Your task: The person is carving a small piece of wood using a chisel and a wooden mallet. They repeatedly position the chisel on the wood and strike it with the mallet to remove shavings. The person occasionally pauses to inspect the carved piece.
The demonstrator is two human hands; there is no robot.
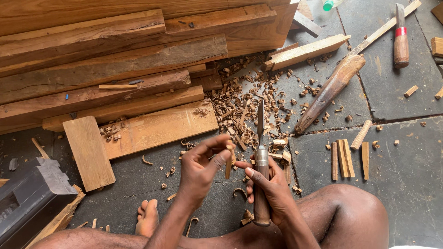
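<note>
Head view: two hands working a small wood piece with a chisel.

Left hand [199, 163] pinches the small wood stick [229, 162] just left of the chisel [261, 170]; right hand [272, 186] is clamped around the chisel's handle (blade pointing up and away). Beyond the chisel lie wood shavings [240, 110], then stacked planks [115, 60]; right of it, cut strips [346, 157], a mallet [330, 92], and a red-banded tool [400, 39].

1. Dark stone-slab floor [406, 152] carries stacked planks [115, 60].
2. Wood shavings [244, 110] lie scattered at centre.
3. A wooden mallet [330, 92], a red-banded chisel [400, 39] and short sticks [348, 157] lie at right.
</note>
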